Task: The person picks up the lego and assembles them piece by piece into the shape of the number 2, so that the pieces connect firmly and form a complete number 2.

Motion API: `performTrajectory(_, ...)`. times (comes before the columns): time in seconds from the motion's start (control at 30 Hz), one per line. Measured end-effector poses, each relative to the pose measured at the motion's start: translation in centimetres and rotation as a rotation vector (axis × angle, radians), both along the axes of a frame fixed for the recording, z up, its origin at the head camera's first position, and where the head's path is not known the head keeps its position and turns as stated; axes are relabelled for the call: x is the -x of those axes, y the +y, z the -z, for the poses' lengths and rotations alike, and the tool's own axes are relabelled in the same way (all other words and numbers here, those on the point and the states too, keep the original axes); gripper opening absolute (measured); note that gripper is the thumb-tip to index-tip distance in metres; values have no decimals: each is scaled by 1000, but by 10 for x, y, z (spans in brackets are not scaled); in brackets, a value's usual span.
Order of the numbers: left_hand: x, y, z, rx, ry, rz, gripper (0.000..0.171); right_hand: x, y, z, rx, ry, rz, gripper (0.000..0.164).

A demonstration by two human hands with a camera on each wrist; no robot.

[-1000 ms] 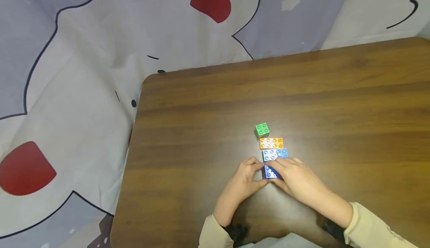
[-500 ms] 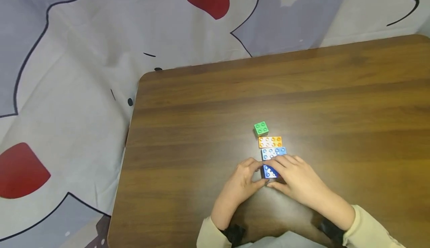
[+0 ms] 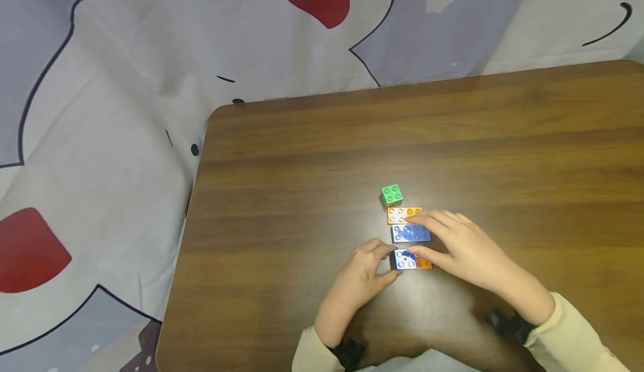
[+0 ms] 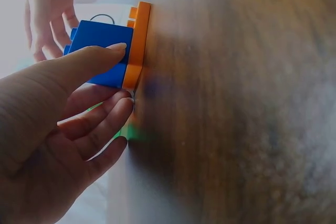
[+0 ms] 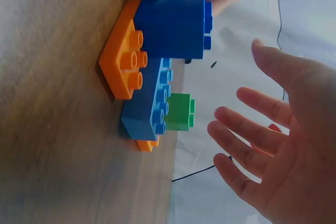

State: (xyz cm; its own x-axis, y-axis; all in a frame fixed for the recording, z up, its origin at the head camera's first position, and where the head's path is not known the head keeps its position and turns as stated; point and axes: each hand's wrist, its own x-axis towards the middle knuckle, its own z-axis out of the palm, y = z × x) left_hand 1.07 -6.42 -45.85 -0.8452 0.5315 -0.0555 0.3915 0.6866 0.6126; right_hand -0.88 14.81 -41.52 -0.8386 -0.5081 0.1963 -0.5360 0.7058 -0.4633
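A dark blue square brick sits on the left half of a thin orange brick, whose right half shows bare studs. My left hand grips the blue brick from the left, thumb on its near side and fingertips at the far side. The right hand is spread over the right end of this pair, holding nothing; in the right wrist view it is apart from the bricks. Just beyond lies a long, lighter blue brick. A second thin orange brick follows, partly covered by the right fingers.
At the far end of the row stands a small green brick, turned slightly. All of them are on a brown wooden table. A patterned cloth hangs along the table's far and left edges.
My right hand has let go of the brick pair and moved up and to the right, its fingers spreading. The orange brick's right half now shows. The left hand stays on the dark blue brick.
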Motion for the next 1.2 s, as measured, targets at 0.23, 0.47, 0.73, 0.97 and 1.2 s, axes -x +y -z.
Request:
performTrajectory(0.23, -2, 3, -2, -1, -6, -17, 37, 12, 6, 11, -12, -6, -27, 47)
performTrajectory(0.47, -11, 4, -2, -6, 15, 17, 37, 3, 9, 28, -26, -2, -88, 43)
performTrajectory(0.73, -10, 5, -7, 16, 68, 31, 38, 0, 9, 31, -30, 42, -82, 50)
performTrajectory(0.97, -12, 4, -9, 7, 44, 33, 36, -6, 8, 31, -32, 105, -67, 44)
performTrajectory(1.2, -14, 6, -8, 19, 34, 41, 37, -9, 9, 34, -18, 144, -58, 38)
